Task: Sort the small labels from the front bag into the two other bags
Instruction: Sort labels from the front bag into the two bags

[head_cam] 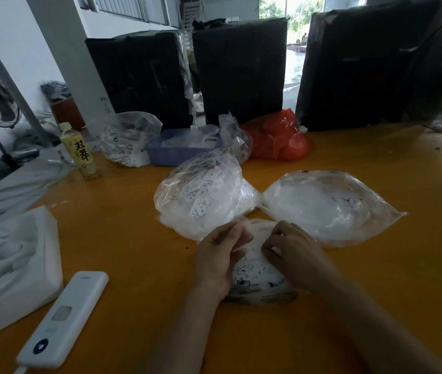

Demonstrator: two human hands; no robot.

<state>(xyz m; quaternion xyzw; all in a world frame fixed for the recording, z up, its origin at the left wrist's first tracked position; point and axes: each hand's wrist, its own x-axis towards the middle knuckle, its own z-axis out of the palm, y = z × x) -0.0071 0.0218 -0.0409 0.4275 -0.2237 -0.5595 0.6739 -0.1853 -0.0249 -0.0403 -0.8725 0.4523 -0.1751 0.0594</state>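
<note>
The front bag (257, 276) is a small clear plastic bag with white labels inside, lying on the orange table between my hands. My left hand (218, 259) grips its left edge with curled fingers. My right hand (292, 256) pinches the plastic at its top right. Behind it sit two larger clear bags: the left bag (201, 195) is full of small white printed labels, and the right bag (328, 203) holds white contents that I cannot make out. Both touch the front bag's far edge.
A white power bank (63, 319) and a white foam tray (12, 263) lie at the left. A yellow drink bottle (79, 152), another clear bag (126, 137), a blue basket (174, 152) and a red bag (279, 136) stand further back, before black wrapped bales (241, 68).
</note>
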